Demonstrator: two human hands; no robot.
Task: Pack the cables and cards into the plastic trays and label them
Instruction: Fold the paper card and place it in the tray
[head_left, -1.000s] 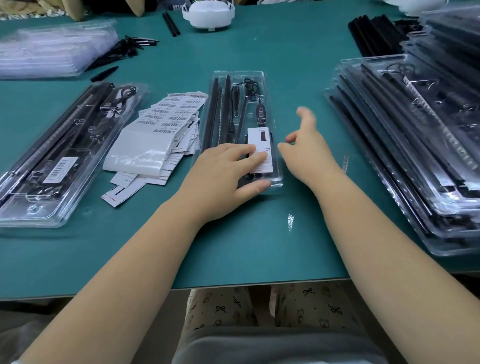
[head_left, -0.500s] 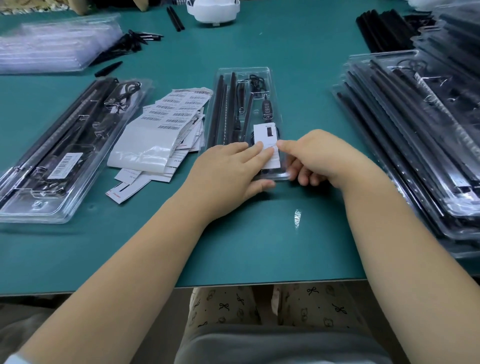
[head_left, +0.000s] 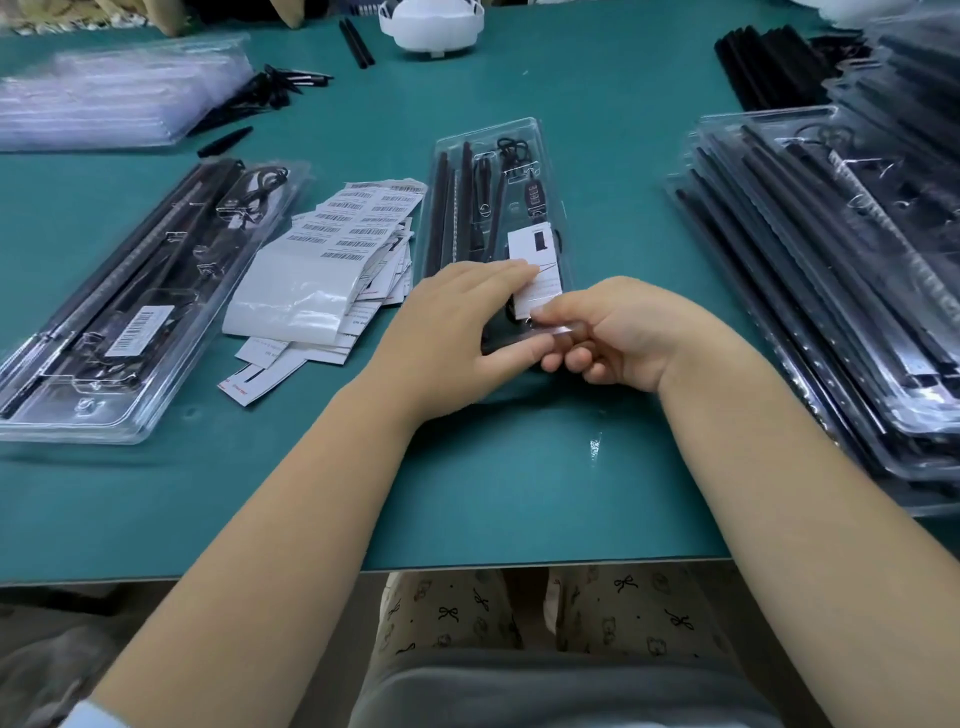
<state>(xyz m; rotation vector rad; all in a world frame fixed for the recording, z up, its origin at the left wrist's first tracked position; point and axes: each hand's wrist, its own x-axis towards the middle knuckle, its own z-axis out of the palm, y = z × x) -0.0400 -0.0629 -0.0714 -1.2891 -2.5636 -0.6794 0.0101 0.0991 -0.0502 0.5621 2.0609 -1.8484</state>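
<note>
Left hand (head_left: 457, 332): my flat fingers press the card (head_left: 537, 275) onto the tray (head_left: 488, 132).
Right hand (head_left: 618, 332): my fingertips pinch the tray's near edge.

On the green worktop (head_left: 519, 493) a clear plastic tray (head_left: 545, 140) lies at centre, holding black rods, a cable and a white card (head_left: 535, 270). The left hand (head_left: 452, 332) rests flat on the tray's near end, fingertips on the card. The right hand (head_left: 618, 332) curls at the card's near corner, its grip pinching the edge there. At nine o'clock from the tray lies a pile of barcode labels (head_left: 343, 244), and beyond it a packed tray (head_left: 130, 306) bearing a label. At three o'clock stands a stack of filled trays (head_left: 831, 291).
</note>
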